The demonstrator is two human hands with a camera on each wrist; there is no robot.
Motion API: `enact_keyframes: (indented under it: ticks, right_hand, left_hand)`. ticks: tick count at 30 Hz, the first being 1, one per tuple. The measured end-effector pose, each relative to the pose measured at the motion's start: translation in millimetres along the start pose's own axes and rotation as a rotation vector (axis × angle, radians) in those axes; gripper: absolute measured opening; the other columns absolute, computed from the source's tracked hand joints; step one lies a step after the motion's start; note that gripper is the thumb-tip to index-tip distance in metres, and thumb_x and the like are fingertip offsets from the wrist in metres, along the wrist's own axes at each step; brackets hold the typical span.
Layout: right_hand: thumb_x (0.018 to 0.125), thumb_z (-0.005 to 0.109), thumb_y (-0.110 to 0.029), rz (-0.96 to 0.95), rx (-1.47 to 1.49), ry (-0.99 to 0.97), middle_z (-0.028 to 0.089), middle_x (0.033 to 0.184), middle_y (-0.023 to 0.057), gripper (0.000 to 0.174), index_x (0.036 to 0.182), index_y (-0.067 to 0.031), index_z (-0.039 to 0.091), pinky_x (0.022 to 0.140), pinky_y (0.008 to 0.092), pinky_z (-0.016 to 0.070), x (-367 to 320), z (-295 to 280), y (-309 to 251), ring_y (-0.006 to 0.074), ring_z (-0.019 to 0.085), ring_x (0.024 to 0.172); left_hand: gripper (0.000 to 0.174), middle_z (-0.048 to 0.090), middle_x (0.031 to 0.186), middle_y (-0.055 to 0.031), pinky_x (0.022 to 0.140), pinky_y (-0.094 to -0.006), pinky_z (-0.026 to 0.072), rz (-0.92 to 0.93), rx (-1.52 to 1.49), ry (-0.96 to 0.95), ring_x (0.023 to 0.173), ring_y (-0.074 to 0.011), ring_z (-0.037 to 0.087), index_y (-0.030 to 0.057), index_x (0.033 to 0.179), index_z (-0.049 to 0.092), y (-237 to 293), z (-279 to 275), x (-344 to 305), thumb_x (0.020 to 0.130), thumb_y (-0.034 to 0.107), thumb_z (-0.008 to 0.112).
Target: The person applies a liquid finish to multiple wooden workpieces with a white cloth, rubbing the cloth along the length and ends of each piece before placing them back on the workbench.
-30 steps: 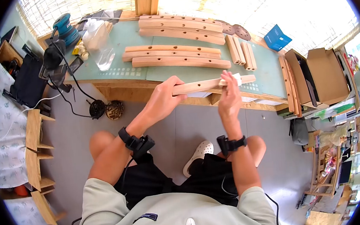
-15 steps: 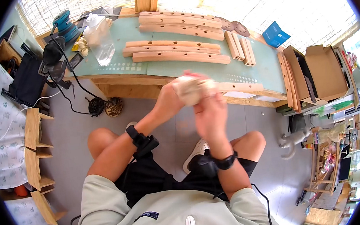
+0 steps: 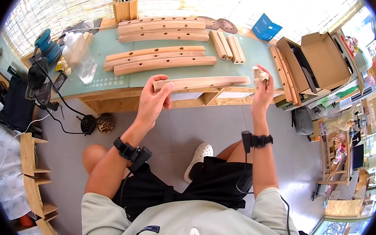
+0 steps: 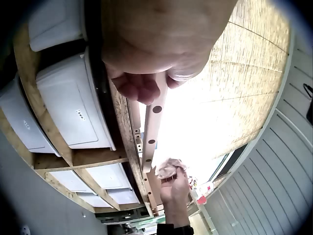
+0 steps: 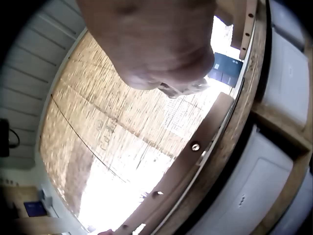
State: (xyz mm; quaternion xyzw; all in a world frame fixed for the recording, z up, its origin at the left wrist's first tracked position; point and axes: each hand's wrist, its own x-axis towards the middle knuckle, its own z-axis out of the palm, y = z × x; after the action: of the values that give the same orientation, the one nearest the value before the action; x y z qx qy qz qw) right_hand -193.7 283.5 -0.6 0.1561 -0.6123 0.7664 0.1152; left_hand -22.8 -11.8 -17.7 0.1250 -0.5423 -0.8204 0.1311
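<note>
One holed wooden bar (image 3: 207, 83) is held along the front edge of the desk (image 3: 115, 95), its left end gripped between thumb and fingers of the left hand (image 3: 151, 102); further right by that same desk edge, the right hand (image 3: 262, 95) pinches a crumpled cloth (image 3: 260, 75). More long bars (image 3: 162, 65) lie across the desk's middle and back, with short blocks (image 3: 221, 45) toward its right, a clear bottle (image 3: 79, 59) toward its left and a blue card (image 3: 266, 27) at its back right.
</note>
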Motion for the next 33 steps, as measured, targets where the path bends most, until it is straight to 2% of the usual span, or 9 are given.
enact_keyframes:
  ticks: [2,12,16,21,24,25,28,31,33]
  right_hand:
    - [0.106,0.045,0.001,-0.372,-0.625,-0.044,0.066,0.137,0.0145,0.03,0.128,-0.0041,0.063,0.103,0.0349,0.0499,14.8,-17.7,14.9,0.0277,0.064,0.125]
    - [0.096,0.047,0.011,-0.475,-1.043,-0.081,0.064,0.138,0.0174,0.037,0.125,-0.0033,0.064,0.11,0.0434,0.0471,-18.7,9.9,49.3,0.0359,0.058,0.134]
    - [0.086,0.053,0.016,-0.529,-0.952,-0.194,0.067,0.136,0.0123,0.044,0.122,-0.0047,0.067,0.114,0.0452,0.0457,-67.8,80.7,30.1,0.0335,0.058,0.134]
    - [0.089,0.058,0.004,-0.589,-0.835,-0.435,0.067,0.136,0.0158,0.035,0.122,-0.0029,0.067,0.113,0.045,0.0456,-133.0,168.4,13.5,0.0316,0.059,0.133]
    - [0.091,0.055,0.004,-0.434,-0.578,-0.631,0.065,0.138,0.0164,0.039,0.129,-0.0029,0.065,0.115,0.0429,0.0428,-156.3,198.0,-3.1,0.0312,0.059,0.133]
    - [0.095,0.053,0.003,-0.319,-0.443,-0.711,0.065,0.139,0.0159,0.037,0.13,-0.0028,0.065,0.115,0.0413,0.0428,-158.9,202.6,-18.0,0.0289,0.06,0.132]
    - [0.104,0.05,-0.005,-0.007,-0.016,-0.655,0.066,0.137,0.0131,0.03,0.131,-0.0026,0.064,0.111,0.0388,0.0453,-158.4,191.7,-43.4,0.0234,0.061,0.127]
    - [0.11,0.048,-0.013,0.211,0.28,-0.352,0.066,0.133,0.0112,0.03,0.134,0.0001,0.061,0.108,0.0374,0.0476,-129.0,148.3,-44.1,0.0212,0.06,0.125]
    - [0.111,0.043,-0.012,0.125,0.168,-0.136,0.061,0.14,0.013,0.032,0.138,-0.002,0.058,0.111,0.0389,0.0491,-89.9,103.4,-33.3,0.0239,0.06,0.128]
  left_hand:
    - [0.028,0.062,0.077,-0.0013,0.06,-0.0264,0.0511,0.008,0.036,-0.065,0.065,-0.0078,0.058,0.0045,0.122,0.058,0.7,-3.0,-0.6,0.1,0.017,0.071]
    - [0.029,0.07,0.094,-0.0076,0.072,-0.0279,0.0573,0.034,0.136,-0.205,0.076,-0.0119,0.067,-0.0025,0.121,0.06,-0.9,-14.8,-2.2,0.097,0.008,0.073]
    - [0.027,0.073,0.1,-0.0084,0.078,-0.0293,0.0589,0.051,0.123,-0.19,0.084,-0.015,0.071,-0.0015,0.121,0.061,-9.1,-14.4,-2.7,0.098,0.008,0.071]
    - [0.027,0.072,0.105,-0.0096,0.084,-0.031,0.061,0.061,0.104,-0.214,0.092,-0.0172,0.072,-0.0019,0.121,0.061,-27.9,-23.4,-1.6,0.098,0.006,0.071]
    - [0.03,0.064,0.121,-0.013,0.09,-0.0342,0.0593,-0.312,-0.945,-0.191,0.109,-0.0195,0.066,0.0019,0.127,0.056,-47.0,-26.6,-5.9,0.1,0.006,0.067]
    - [0.03,0.064,0.121,-0.013,0.09,-0.0342,0.0593,-0.311,-0.94,-0.196,0.109,-0.0195,0.066,0.0019,0.127,0.056,-41.7,-22.3,-5.4,0.1,0.006,0.067]
    - [0.027,0.065,0.11,-0.0087,0.086,-0.0302,0.0575,0.1,0.154,-0.136,0.097,-0.0147,0.066,0.0013,0.122,0.056,-32.1,-17.7,-0.6,0.101,0.015,0.066]
    - [0.025,0.066,0.096,-0.0056,0.08,-0.0279,0.0572,0.131,0.102,-0.164,0.087,-0.0107,0.066,0.0017,0.121,0.058,-19.7,-13.5,1.5,0.101,0.015,0.065]
    - [0.026,0.066,0.084,-0.0026,0.07,-0.0259,0.0557,0.05,0.133,-0.157,0.075,-0.0087,0.064,0.002,0.121,0.059,-4.1,-13.8,-2.0,0.101,0.017,0.064]
